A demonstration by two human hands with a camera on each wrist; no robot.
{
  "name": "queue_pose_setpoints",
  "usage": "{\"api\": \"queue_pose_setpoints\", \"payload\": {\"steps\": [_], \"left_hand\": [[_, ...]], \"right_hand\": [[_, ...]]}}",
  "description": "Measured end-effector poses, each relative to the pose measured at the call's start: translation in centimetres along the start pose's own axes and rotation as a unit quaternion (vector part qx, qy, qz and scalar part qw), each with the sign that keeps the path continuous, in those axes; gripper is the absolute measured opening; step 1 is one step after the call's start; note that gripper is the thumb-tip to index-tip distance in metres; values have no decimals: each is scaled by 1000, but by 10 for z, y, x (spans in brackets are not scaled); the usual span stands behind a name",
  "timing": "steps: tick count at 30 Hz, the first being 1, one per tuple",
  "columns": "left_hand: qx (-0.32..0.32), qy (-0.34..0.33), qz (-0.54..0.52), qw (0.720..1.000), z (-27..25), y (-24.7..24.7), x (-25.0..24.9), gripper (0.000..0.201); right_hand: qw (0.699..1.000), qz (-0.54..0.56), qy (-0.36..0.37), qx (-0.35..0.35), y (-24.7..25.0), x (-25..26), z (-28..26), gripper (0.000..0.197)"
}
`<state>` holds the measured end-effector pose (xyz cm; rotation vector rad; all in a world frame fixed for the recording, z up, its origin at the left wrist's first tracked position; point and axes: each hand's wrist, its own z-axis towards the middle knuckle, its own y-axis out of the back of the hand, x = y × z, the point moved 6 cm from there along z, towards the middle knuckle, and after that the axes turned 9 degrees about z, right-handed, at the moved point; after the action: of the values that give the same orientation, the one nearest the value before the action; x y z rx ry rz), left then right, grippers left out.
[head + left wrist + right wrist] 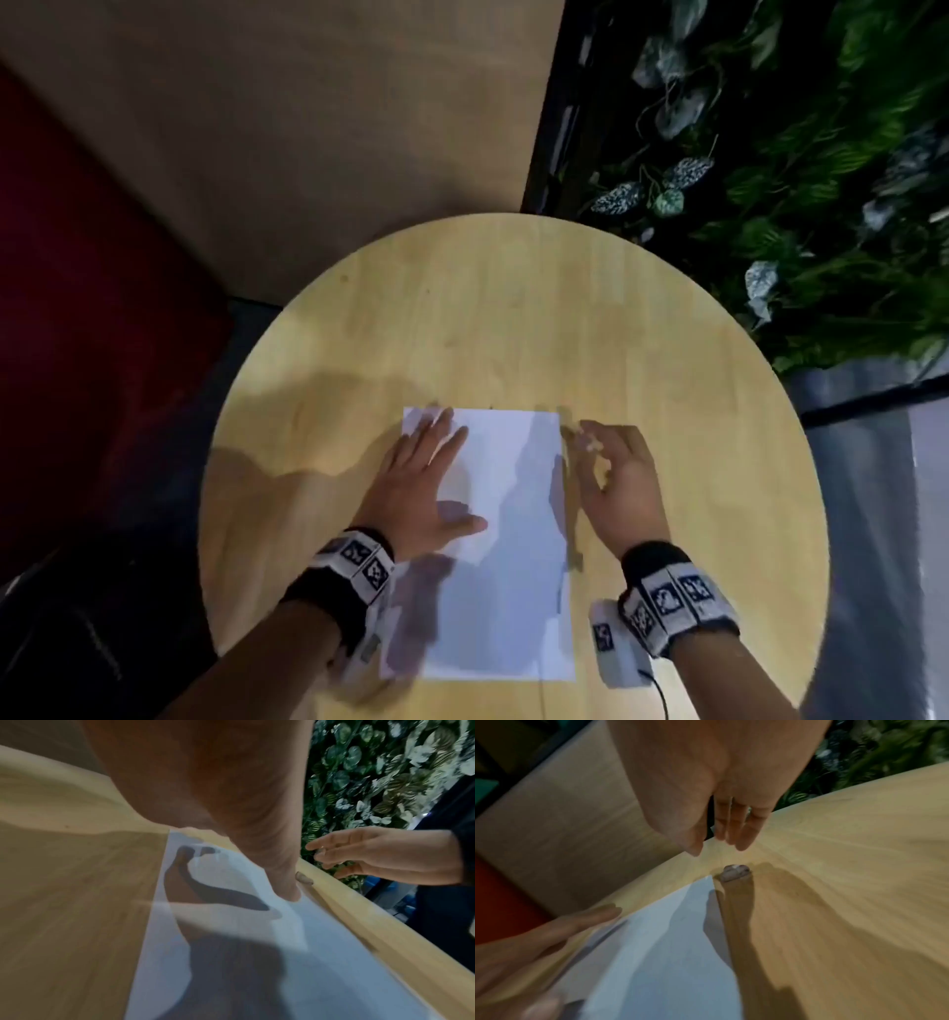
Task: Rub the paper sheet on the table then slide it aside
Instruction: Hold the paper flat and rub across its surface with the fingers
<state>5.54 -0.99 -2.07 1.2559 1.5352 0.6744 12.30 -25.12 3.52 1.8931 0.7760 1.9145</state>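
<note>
The white rectangular paper sheet lies flat near the round light wooden table's near edge. The left hand presses it with straight, spread fingers; the right hand hovers just right, loosely curled, empty. Rubbing seems underway; sliding aside remains.

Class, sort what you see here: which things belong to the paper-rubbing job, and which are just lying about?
Job:
paper sheet
table
left hand, flat on the sheet
right hand, beside the sheet

Lying about:
small grey lump at the sheet's far corner
leafy plants
</note>
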Motion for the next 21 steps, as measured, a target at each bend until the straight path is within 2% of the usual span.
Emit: {"api": "queue_pose_setpoints", "payload": {"steps": [2, 4, 8, 10, 12, 15, 17, 19, 21], "left_hand": [[2, -7, 4, 1000, 6, -6, 8, 120], [-13, -1, 3, 1000, 7, -9, 17, 124], [-23, -13, 9, 1000, 4, -12, 16, 127], [-27, -11, -1, 1000, 4, -10, 17, 127], [-35, -14, -16, 999, 3, -8, 15, 124], [-67, -23, -29, 997, -4, -8, 9, 112], [-85, -14, -22, 996, -12, -10, 12, 109], [-60, -6, -22, 998, -18, -13, 22, 120], [-38, -15, -17, 999, -20, -15, 32, 132]], "right_hand": [[996, -90, 0, -12, -2, -6, 20, 41], [991, -130, -40, 9, -7, -20, 34, 41], [993, -79, -86, 34, -12, -40, 29, 17], [995, -61, -68, 34, -12, -39, 24, 9], [996, -55, -49, 47, -14, -34, 16, 10], [993, 12, -92, 70, -19, -26, 2, 11], [993, 40, -50, 102, -26, -7, -10, 14], [987, 28, 27, 159, -43, 15, -23, 12], [978, 8, 72, 197, -65, 25, -33, 8]]}}
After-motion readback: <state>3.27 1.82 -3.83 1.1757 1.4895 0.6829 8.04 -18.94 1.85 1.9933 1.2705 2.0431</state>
